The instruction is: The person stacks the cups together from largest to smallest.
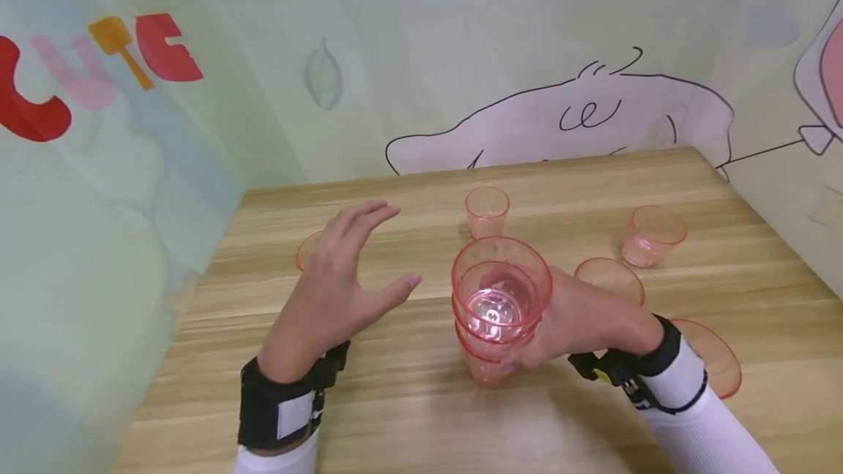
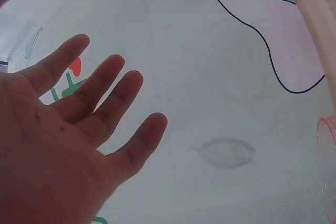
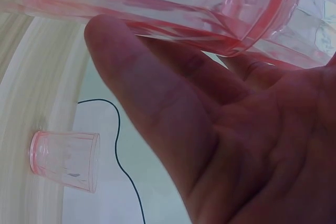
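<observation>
A stack of nested clear pink-tinted cups (image 1: 490, 335) stands near the middle of the table in the head view. My right hand (image 1: 573, 317) grips it from the right side, thumb nearer me and fingers partly hidden behind the clear walls. In the right wrist view, the thumb and fingers lie along the stacked cups (image 3: 173, 3). To the left, my left hand (image 1: 336, 287) hovers over the table with its fingers spread apart and nothing in it. The left wrist view shows its palm and outstretched fingers (image 2: 113, 100).
Behind the stack is a single pink cup (image 1: 487, 214). On the right are another cup (image 1: 652, 236) and two more pink rims, one (image 1: 609, 280) behind my right wrist, one (image 1: 711, 360) beside it. My left hand partly covers another rim (image 1: 305, 251). Printed cloth backs the wooden table (image 1: 395, 401).
</observation>
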`<state>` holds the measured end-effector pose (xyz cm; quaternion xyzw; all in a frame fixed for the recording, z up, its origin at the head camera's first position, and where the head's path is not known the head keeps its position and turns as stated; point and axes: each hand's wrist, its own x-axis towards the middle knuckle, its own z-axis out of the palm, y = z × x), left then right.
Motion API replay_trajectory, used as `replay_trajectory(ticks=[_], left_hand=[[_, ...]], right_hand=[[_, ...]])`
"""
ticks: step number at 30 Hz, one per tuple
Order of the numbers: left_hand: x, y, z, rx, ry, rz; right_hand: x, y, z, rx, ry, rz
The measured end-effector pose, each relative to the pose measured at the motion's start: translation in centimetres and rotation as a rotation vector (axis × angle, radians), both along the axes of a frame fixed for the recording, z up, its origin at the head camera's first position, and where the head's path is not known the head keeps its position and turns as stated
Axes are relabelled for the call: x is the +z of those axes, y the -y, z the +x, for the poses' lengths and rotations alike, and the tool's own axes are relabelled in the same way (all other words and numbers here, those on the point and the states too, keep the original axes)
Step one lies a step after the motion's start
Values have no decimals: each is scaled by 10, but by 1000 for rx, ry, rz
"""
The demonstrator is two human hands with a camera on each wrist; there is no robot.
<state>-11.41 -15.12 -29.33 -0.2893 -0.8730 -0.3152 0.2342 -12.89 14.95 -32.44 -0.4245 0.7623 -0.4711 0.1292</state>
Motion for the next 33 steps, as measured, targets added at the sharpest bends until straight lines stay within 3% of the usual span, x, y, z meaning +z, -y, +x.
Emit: replay_trajectory(ticks=[8, 16, 33], left_hand=[[-6, 9, -9, 97, -21, -77], [-14, 25, -17, 242, 85, -85], [-40, 58, -35, 411, 324, -156]], right_hand=[[-2, -1, 1, -4, -16, -4], [-1, -1, 0, 3, -30, 1], [-1, -1, 1, 3, 15, -8]])
